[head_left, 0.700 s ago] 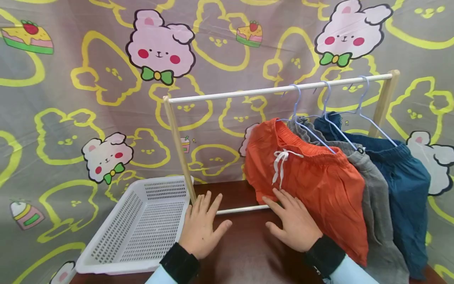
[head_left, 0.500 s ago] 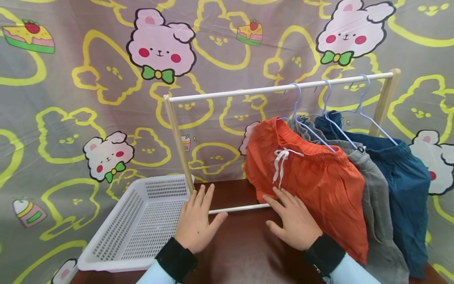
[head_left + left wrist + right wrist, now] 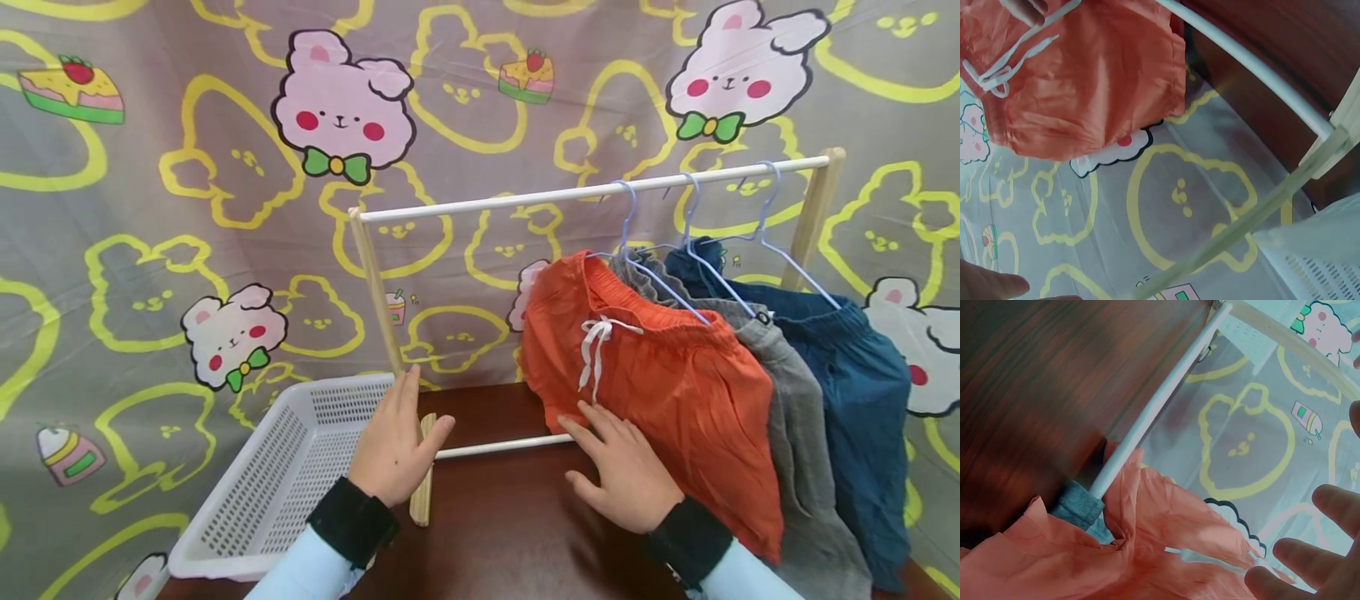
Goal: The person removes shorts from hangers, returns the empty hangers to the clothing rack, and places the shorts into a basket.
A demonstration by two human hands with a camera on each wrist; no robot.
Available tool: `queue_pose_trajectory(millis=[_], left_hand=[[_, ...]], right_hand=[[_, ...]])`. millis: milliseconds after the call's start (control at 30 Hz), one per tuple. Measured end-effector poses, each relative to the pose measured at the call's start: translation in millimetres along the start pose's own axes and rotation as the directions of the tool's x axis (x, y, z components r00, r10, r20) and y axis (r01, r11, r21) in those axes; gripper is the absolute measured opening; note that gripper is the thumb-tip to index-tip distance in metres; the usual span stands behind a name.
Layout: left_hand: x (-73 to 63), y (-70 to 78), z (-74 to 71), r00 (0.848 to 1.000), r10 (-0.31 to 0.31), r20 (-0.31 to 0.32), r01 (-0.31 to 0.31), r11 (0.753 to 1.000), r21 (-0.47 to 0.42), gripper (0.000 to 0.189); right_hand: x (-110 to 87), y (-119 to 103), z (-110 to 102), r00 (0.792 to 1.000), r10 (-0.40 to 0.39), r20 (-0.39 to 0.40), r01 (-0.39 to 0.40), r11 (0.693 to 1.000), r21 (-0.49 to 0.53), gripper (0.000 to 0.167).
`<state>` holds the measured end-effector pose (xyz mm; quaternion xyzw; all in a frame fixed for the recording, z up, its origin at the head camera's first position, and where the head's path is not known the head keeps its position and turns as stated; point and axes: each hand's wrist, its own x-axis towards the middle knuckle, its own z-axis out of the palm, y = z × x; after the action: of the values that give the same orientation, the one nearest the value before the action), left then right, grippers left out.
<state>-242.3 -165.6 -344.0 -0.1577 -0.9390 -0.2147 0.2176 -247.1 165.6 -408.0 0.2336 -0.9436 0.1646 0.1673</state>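
Observation:
In the head view my left hand [image 3: 393, 446] is held with straight fingers, overlapping the left wooden post [image 3: 377, 287] of a clothes rack; it holds nothing. My right hand [image 3: 626, 471] hovers with fingers spread before orange shorts [image 3: 675, 400], which have a white drawstring [image 3: 596, 333]. The shorts hang from a lilac hanger [image 3: 628, 221] on the rack's white top rail [image 3: 517, 200]. Grey shorts [image 3: 795, 417] and dark blue shorts [image 3: 862, 392] hang behind them on similar hangers. In the right wrist view, spread fingertips [image 3: 1329, 503] show near the orange fabric.
A white perforated basket [image 3: 225, 467] stands left of the rack, partly behind my left hand. The rack's wooden foot [image 3: 422, 500] and white lower rail [image 3: 510, 446] sit at the dark brown tabletop [image 3: 495, 525]. A patterned curtain [image 3: 480, 100] hangs behind everything.
My left hand has moved left and turned more edge-on, uncovering the rack's left foot. The right hand stays nearly in place, and the clothes hang as before.

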Motion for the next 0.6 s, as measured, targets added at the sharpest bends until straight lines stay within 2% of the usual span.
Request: queue_pose_trajectory(millis=[267,433,600], left_hand=[[18.0,-12.5,-14.3,0.998,-0.039,-0.047,0.036,0.997,-0.062,0.087],[26.1,-22.7,-17.4,0.995,-0.08,-0.054,0.075,0.993,-0.093,0.085],[42.6,-30.3,-19.0,0.988,-0.139,-0.063,0.128,0.979,-0.156,0.086]], right_hand=[[-4.7,-0.5,-0.5,1.0,-0.004,0.0,0.004,1.0,-0.008,0.07],[-5.8,0.2,1.6,1.0,0.004,0.029,-0.004,1.0,-0.002,0.07],[-4.8,1.5,1.6,0.999,0.013,0.038,-0.013,1.0,0.005,0.071]])
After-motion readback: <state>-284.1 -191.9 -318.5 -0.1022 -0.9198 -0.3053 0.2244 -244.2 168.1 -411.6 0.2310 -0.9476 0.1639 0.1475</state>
